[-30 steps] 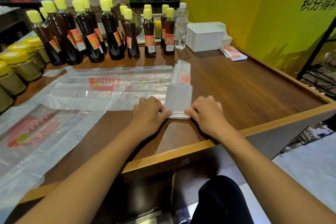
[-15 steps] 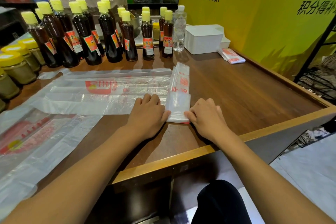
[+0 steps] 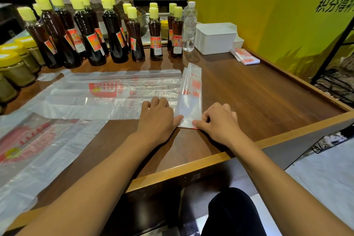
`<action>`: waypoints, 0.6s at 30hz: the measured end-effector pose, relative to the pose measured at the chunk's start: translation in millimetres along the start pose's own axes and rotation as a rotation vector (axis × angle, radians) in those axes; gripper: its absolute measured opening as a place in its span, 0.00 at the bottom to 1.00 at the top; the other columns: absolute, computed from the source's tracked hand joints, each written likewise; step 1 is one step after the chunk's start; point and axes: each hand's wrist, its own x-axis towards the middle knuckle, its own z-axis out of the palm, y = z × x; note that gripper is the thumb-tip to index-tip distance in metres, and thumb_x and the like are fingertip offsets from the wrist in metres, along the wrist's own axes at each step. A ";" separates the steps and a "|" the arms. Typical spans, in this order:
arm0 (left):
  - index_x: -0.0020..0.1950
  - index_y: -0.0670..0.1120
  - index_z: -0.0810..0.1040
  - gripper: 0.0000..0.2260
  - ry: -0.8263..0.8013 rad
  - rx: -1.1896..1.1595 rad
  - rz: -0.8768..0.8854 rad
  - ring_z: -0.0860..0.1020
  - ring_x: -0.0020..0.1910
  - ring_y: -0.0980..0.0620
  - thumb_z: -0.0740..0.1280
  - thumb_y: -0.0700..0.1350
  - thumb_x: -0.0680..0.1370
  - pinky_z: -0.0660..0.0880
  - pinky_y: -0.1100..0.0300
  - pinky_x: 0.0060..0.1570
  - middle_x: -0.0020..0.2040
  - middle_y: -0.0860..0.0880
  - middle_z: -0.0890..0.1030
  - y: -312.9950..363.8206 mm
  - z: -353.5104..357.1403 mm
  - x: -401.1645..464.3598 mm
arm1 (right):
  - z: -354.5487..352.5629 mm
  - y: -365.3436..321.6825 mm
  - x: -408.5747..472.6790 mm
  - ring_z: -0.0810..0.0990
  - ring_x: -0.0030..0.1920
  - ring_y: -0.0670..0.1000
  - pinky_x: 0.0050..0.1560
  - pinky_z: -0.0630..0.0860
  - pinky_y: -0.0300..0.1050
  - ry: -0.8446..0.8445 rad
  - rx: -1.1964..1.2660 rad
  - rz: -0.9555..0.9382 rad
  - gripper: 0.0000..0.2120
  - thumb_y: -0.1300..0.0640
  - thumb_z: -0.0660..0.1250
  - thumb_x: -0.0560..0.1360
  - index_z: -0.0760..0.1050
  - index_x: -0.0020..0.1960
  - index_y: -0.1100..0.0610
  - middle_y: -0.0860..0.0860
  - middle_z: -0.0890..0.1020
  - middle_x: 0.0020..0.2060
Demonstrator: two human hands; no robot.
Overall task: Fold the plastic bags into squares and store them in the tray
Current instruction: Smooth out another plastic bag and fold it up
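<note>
A clear plastic bag (image 3: 107, 97) with red print lies flat across the wooden table (image 3: 258, 97). Its right end is folded over into a narrow strip (image 3: 190, 92) that runs away from me. My left hand (image 3: 157, 119) rests on the bag, with its thumb and forefinger pinching the strip's near left corner. My right hand (image 3: 218, 120) pinches the near right corner, fingers curled. The white tray (image 3: 214, 40) stands at the back right. A small folded red-and-white bag (image 3: 246, 56) lies beside it.
Several dark sauce bottles (image 3: 115, 34) with yellow caps line the back, with a clear water bottle (image 3: 189, 25) beside them. Yellow-lidded jars (image 3: 15, 67) stand at the left. Another unfolded bag (image 3: 34, 151) lies at the near left. A raised wooden rim (image 3: 191, 166) edges the table.
The folded strip now lies flatter and longer on the table. Both hands have stayed at its near corners with only slight shifts.
</note>
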 end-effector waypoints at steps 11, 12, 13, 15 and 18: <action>0.82 0.52 0.53 0.24 -0.110 -0.198 0.199 0.45 0.81 0.52 0.49 0.53 0.86 0.50 0.47 0.75 0.83 0.55 0.51 -7.9 8.4 6.6 | 2.2 2.3 -2.3 0.42 0.80 0.46 0.78 0.40 0.53 -0.238 -0.099 -0.197 0.26 0.48 0.50 0.86 0.50 0.82 0.48 0.46 0.47 0.82; 0.83 0.51 0.52 0.24 -0.143 -0.176 0.204 0.45 0.82 0.53 0.47 0.52 0.87 0.50 0.47 0.76 0.83 0.54 0.51 -7.9 9.0 7.2 | 3.4 3.1 -2.0 0.40 0.80 0.46 0.78 0.38 0.53 -0.279 -0.130 -0.189 0.27 0.48 0.47 0.86 0.46 0.83 0.49 0.46 0.44 0.82; 0.83 0.51 0.50 0.24 -0.169 -0.154 0.204 0.45 0.82 0.53 0.46 0.53 0.86 0.50 0.48 0.77 0.83 0.54 0.50 -7.7 9.0 7.9 | 4.5 2.7 -1.5 0.38 0.80 0.46 0.78 0.37 0.53 -0.297 -0.166 -0.190 0.27 0.48 0.45 0.86 0.42 0.83 0.50 0.46 0.41 0.82; 0.83 0.50 0.48 0.25 -0.206 -0.099 0.204 0.44 0.82 0.53 0.44 0.53 0.86 0.47 0.48 0.78 0.83 0.53 0.48 -8.3 7.0 10.6 | 5.3 2.4 -0.4 0.37 0.80 0.45 0.79 0.36 0.54 -0.320 -0.216 -0.188 0.28 0.47 0.43 0.86 0.38 0.82 0.52 0.47 0.39 0.81; 0.83 0.50 0.43 0.27 -0.256 0.004 0.239 0.40 0.81 0.53 0.42 0.56 0.86 0.41 0.48 0.79 0.83 0.52 0.44 -12.7 2.6 15.9 | 5.1 6.0 3.0 0.36 0.80 0.45 0.79 0.36 0.55 -0.336 -0.251 -0.196 0.29 0.44 0.43 0.85 0.36 0.82 0.51 0.46 0.37 0.81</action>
